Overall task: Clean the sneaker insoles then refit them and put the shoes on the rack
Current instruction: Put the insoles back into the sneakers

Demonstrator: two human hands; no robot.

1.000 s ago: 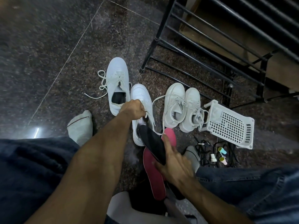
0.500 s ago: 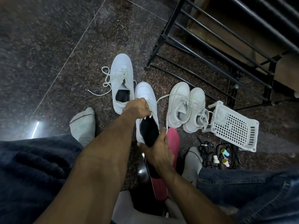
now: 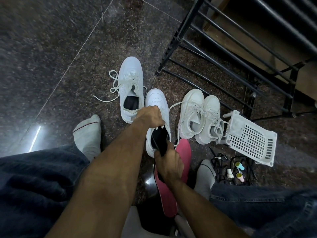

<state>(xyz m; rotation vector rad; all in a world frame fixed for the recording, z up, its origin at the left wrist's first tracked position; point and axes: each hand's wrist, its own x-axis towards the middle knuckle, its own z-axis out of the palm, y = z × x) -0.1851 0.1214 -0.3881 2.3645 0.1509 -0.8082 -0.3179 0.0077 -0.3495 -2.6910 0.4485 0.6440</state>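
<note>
My left hand (image 3: 151, 116) grips the tongue and collar of a white sneaker (image 3: 157, 100) on the floor. My right hand (image 3: 169, 164) holds the heel end of a black insole (image 3: 160, 137), whose front part lies inside that sneaker's opening. A pink insole (image 3: 182, 152) lies under my right hand, partly hidden by it. To the left stands a second white sneaker (image 3: 131, 74) with a dark insole inside and loose laces. A pair of white laced sneakers (image 3: 200, 114) stands to the right. The black metal shoe rack (image 3: 214, 54) rises behind them.
A white perforated plastic basket (image 3: 250, 140) lies tipped on the floor at the right. Small bottles (image 3: 238, 170) and black cords lie near my right socked foot (image 3: 205, 176). My left socked foot (image 3: 88, 133) rests on the dark stone floor.
My right hand has pushed the black insole forward into the sneaker, so much less of it shows outside. My left hand has kept its hold on the shoe's opening.
</note>
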